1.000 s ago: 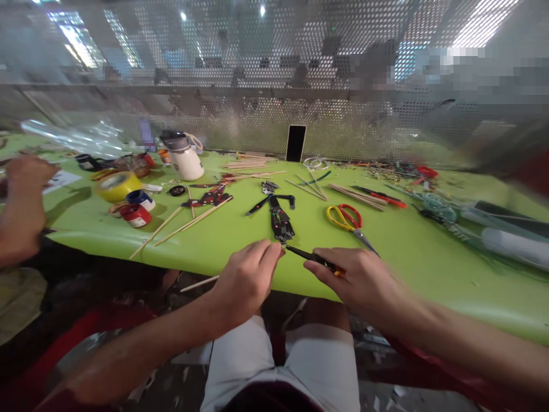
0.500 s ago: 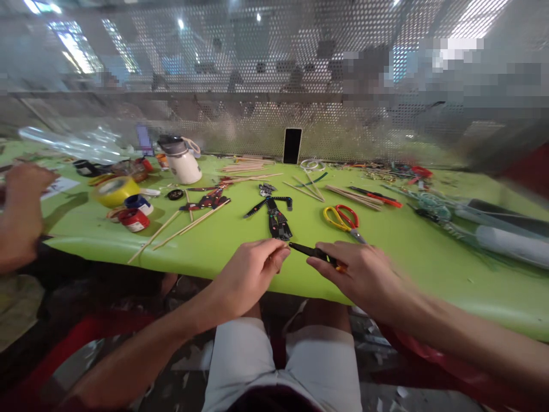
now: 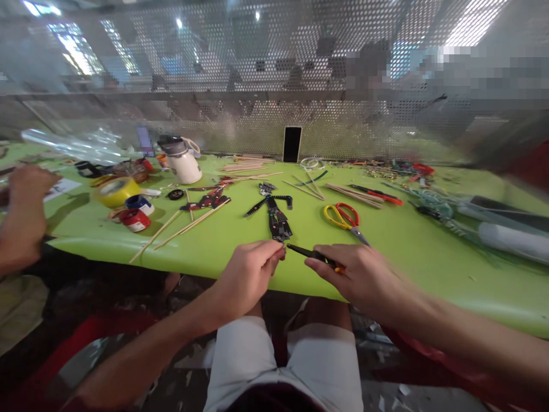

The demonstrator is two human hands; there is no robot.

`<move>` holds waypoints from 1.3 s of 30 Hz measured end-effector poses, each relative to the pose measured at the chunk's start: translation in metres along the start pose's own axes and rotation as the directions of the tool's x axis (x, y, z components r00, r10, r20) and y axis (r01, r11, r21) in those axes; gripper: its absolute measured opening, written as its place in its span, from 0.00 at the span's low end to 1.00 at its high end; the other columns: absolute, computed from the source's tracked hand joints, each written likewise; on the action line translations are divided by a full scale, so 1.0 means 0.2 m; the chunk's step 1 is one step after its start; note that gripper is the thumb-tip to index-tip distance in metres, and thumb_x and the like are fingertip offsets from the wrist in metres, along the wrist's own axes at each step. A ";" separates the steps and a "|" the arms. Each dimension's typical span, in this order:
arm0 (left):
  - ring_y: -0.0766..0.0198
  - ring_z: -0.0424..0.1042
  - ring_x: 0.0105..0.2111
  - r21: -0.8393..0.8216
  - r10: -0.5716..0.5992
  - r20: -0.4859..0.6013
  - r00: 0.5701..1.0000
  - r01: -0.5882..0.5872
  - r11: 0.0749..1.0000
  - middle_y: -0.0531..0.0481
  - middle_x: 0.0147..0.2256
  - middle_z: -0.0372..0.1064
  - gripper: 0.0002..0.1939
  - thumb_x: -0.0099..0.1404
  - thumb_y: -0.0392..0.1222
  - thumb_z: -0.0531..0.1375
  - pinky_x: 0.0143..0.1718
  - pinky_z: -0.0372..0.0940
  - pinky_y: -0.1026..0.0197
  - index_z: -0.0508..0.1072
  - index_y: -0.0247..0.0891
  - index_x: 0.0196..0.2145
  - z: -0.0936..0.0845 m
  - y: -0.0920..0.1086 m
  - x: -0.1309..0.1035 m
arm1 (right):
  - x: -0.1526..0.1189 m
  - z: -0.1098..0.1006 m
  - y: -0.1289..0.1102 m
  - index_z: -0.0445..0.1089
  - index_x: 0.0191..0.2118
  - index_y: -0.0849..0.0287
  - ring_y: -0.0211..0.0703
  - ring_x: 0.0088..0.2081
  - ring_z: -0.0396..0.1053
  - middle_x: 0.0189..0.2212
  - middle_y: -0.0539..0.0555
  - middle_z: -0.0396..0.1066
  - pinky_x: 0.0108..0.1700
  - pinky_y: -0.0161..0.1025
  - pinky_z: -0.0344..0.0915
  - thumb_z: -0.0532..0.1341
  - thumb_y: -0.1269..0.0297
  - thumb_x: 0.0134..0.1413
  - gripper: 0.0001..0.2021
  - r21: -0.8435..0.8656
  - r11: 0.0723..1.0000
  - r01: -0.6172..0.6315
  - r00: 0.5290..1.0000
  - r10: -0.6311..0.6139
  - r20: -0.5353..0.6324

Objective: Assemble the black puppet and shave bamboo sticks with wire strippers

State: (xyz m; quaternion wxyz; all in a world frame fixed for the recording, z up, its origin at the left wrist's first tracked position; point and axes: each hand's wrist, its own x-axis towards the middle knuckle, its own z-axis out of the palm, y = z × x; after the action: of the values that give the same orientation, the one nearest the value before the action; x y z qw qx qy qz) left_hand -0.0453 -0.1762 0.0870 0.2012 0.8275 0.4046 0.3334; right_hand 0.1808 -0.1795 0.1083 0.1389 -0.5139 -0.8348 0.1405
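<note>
My left hand (image 3: 253, 269) is closed in a pinch near the table's front edge; whatever sits between the fingertips is too small to make out. My right hand (image 3: 358, 272) grips long-nose pliers (image 3: 306, 252) with dark jaws and a bit of orange on the handles. Their tip points left, close to my left fingertips. Just beyond lies a flat black jointed puppet figure (image 3: 277, 212) with patterned clothes, its feet near my left hand. Scissors (image 3: 343, 217) with one yellow and one red handle loop lie past my right hand.
On the green table (image 3: 231, 257) to the left are a reddish puppet (image 3: 210, 197), thin sticks (image 3: 193, 223), paint jars (image 3: 135, 220), yellow tape (image 3: 116, 191) and a white jug (image 3: 185, 166). A phone (image 3: 292, 144) stands behind. Another person's hand (image 3: 30, 183) is far left.
The pliers' tip and my left fingertips have shifted slightly left. The puppet and scissors stay where they were.
</note>
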 end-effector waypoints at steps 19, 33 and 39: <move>0.69 0.61 0.24 -0.261 -0.140 0.229 0.963 0.199 0.945 0.51 0.28 0.68 0.21 0.76 0.47 0.46 0.28 0.58 0.66 0.70 0.34 0.32 0.03 -0.04 0.10 | 0.01 0.02 0.07 0.75 0.46 0.55 0.48 0.34 0.74 0.30 0.55 0.76 0.31 0.37 0.59 0.47 0.42 0.66 0.26 -0.123 0.991 -0.050 0.997 0.042 -0.067; 0.68 0.63 0.23 0.005 -0.019 0.033 0.999 0.019 1.000 0.52 0.23 0.65 0.19 0.74 0.38 0.48 0.28 0.58 0.65 0.64 0.36 0.25 0.10 -0.01 0.05 | 0.00 0.02 0.07 0.76 0.42 0.56 0.47 0.31 0.74 0.29 0.57 0.76 0.29 0.36 0.59 0.50 0.45 0.66 0.24 -0.140 0.990 -0.028 0.999 0.021 -0.046; 0.59 0.70 0.29 0.515 0.196 -0.202 0.960 -0.066 0.855 0.42 0.31 0.71 0.12 0.73 0.32 0.47 0.31 0.63 0.60 0.70 0.30 0.40 0.25 -0.06 0.00 | 0.01 0.04 0.07 0.77 0.40 0.55 0.45 0.29 0.74 0.27 0.55 0.76 0.29 0.36 0.61 0.49 0.43 0.65 0.25 -0.091 0.993 -0.069 0.997 0.067 -0.025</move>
State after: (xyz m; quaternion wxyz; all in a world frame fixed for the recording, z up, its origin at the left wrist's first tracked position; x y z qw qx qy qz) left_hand -0.0161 -0.1715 0.0449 -0.0968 0.8289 0.4415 0.3295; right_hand 0.1885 -0.1716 0.0954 0.1195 -0.5495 -0.8207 0.1009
